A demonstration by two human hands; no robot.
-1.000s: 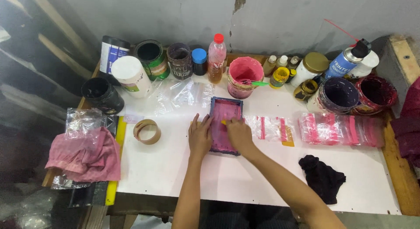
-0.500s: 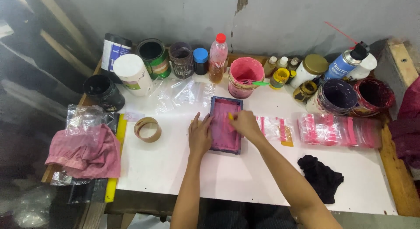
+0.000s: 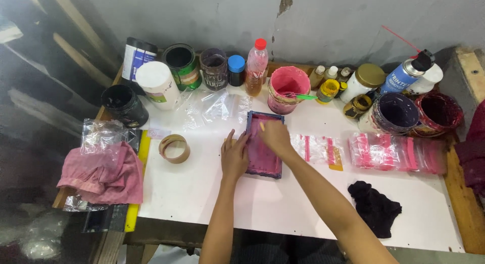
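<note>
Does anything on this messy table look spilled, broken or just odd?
Nothing is tipped over, but the pink tub behind the small printing frame is smeared with paint down its outside, the frame's mesh is stained pink, and the wall has a chipped patch. Both hands rest on the frame.

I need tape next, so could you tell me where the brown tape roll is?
Head view: the brown tape roll lies left of the left hand, beside the pink cloth.

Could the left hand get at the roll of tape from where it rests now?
Probably yes. The left hand rests on the left edge of the pink screen frame, and the roll of tape lies on its own side with only bare white table between.
</note>
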